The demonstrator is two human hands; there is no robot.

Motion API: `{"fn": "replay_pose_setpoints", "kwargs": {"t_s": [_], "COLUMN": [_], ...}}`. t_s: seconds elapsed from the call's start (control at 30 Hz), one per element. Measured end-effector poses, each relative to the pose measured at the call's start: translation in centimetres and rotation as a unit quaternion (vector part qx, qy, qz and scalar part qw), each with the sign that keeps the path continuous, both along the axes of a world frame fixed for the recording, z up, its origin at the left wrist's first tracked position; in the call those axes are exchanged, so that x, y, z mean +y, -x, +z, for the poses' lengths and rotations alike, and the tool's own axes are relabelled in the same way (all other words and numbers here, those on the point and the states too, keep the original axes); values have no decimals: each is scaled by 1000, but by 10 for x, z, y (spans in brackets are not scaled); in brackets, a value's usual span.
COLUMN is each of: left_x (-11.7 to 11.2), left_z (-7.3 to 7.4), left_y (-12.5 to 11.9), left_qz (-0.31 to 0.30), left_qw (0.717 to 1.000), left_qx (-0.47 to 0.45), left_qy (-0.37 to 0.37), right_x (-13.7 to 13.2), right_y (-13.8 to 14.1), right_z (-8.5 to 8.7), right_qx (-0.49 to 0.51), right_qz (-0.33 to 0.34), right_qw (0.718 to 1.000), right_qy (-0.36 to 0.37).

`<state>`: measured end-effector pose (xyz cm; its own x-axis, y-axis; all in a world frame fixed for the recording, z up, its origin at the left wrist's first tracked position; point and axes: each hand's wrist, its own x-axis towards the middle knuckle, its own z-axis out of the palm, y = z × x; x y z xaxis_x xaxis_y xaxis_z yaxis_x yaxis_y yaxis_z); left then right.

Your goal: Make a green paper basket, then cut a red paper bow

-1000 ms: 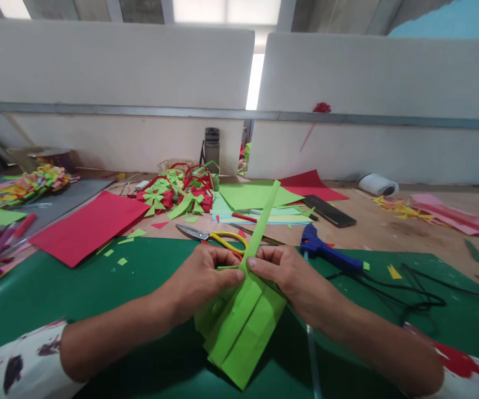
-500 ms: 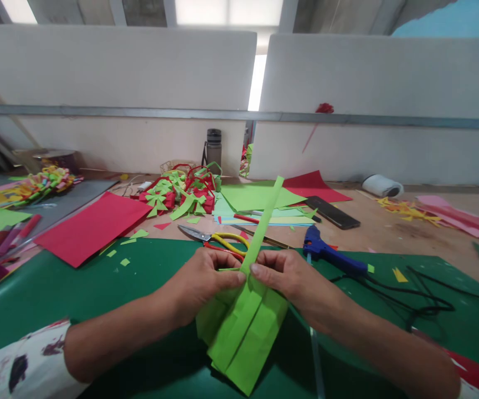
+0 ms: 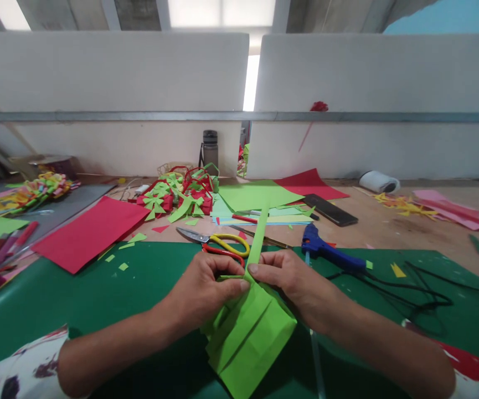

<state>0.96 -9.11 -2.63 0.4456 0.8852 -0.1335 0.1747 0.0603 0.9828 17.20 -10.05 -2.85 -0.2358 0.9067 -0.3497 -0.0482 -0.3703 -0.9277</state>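
A folded bag of light green paper hangs tilted between my hands, above the green mat. From its top edge a long green paper strip stands up and away from me. My left hand pinches the bag's upper edge with thumb and fingers, left of the strip's base. On the other side, my right hand pinches the strip's base where it meets the bag. The fingers hide the exact joint. Just beyond my left hand lie scissors with yellow and red handles.
On the right, a blue glue gun rests with its black cable looping over the green mat. Red paper lies left. Behind are small red and green paper bags, a phone and a bottle.
The green bag has tipped, so its lower face turns more towards me and the strip leans farther away. Both hands keep their pinch, slightly lower in view.
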Motion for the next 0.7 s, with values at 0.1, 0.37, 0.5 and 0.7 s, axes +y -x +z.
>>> {"fn": "replay_pose_setpoints", "kwargs": {"t_s": [0.1,0.37,0.5,0.7], "left_x": [-1,-3,-3,-5], "left_z": [0,1,2,3], "left_y": [0,-1,-2,-2], "left_qz": [11,41,39,50], "left_qw": [1000,998,998,995], "left_qx": [-2,5,5,40], "left_qy": [-7,-42,-41,-76], "right_x": [0,-2,-2,0], "right_y": [0,2,2,-3], "right_z": [1,4,8,10], "right_qx": [9,9,-2,-4], "right_qz": [0,24,49,65], "right_qw": [1000,999,998,997], "right_qy": [9,30,37,36]}}
